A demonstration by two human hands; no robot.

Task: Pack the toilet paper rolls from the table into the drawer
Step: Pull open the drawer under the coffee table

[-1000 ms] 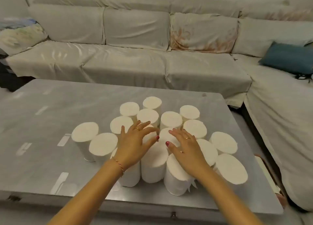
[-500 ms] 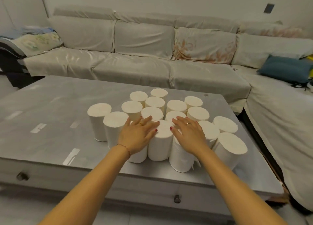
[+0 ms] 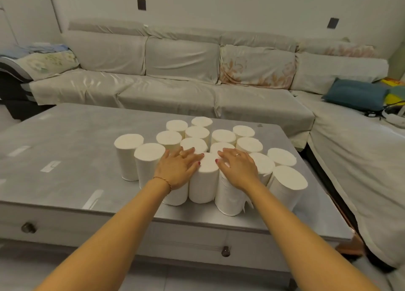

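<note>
My left hand (image 3: pixel 178 169) and right hand (image 3: pixel 237 169) lie flat, fingers spread, holding nothing, on the upright toilet paper rolls (image 3: pixel 207 177); a careless push could topple neighbours.

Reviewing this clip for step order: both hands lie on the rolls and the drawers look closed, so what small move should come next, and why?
Probably lift the right hand off the white toilet paper rolls and reach for the dark round drawer knob below. The left hand also rests flat, gripping nothing, and the grey table shows no open drawer, so the rolls have nowhere to go yet.
</note>
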